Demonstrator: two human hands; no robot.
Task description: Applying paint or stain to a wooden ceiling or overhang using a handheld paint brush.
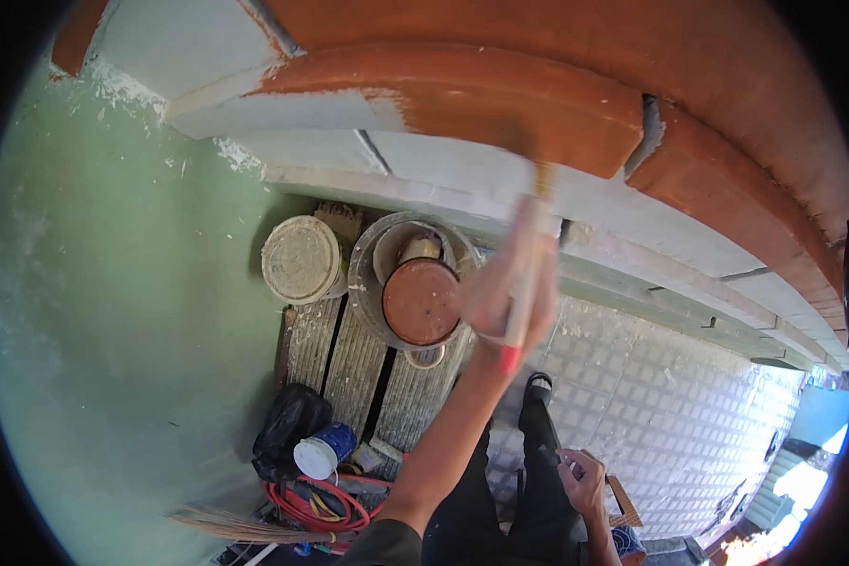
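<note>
My left hand (514, 292), blurred by motion, is closed around a paintbrush (522, 302) with a pale handle and red end. Its blurred bristles meet the lower edge of an orange-brown painted ledge (500, 99). Fresh paint there ends raggedly against the bare grey-white part (302, 113) to the left. Low on the right, my right hand (585, 481) is held in front of my leg with its fingers curled; what they hold, if anything, is too small to make out. Below the brush, a pot of reddish-brown paint (423, 302) sits in a larger grey tub (363, 292).
A paint-crusted bucket (300, 259) stands left of the tub on grey planks (354, 354). Nearer are a black bag (292, 424), a blue-and-white can (323, 453), a red hose (321, 509) and a straw broom (245, 525). A green wall (132, 311) borders the left; tiled floor (641, 377) lies right.
</note>
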